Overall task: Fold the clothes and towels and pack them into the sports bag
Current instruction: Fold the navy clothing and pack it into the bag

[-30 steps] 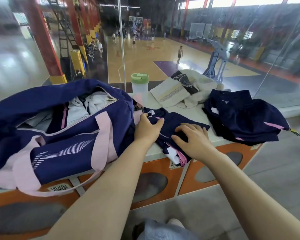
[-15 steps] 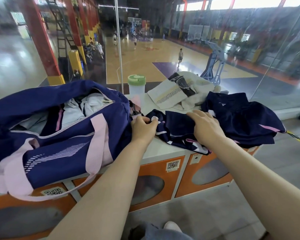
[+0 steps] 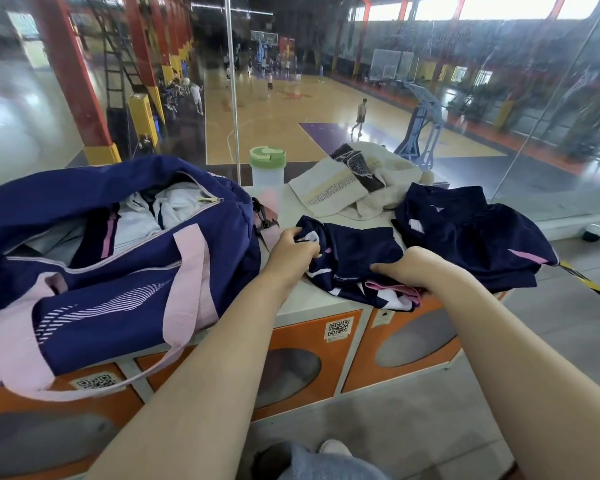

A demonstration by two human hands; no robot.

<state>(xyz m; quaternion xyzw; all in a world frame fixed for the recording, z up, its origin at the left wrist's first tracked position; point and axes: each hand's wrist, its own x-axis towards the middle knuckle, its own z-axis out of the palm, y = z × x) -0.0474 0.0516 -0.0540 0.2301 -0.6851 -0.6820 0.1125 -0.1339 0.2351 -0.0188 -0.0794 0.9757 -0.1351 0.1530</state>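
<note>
A navy and pink sports bag lies unzipped on the left of the white locker top, with white and navy clothes showing inside. Just right of it lies a folded navy garment with white and pink trim. My left hand grips its left end, fingers curled into the cloth. My right hand grips its near right edge. Further right lies a second navy garment, loosely spread. Behind them sits a cream towel with a dark patterned patch.
A clear bottle with a green lid stands behind the bag's right end. A glass wall runs right behind the locker top, with a basketball court beyond. Orange locker doors face me below. Black-and-yellow tape hangs at the right.
Both hands went from pressing flat on the folded navy garment to gripping its ends. The right hand slid from the far edge back to the near right edge.
</note>
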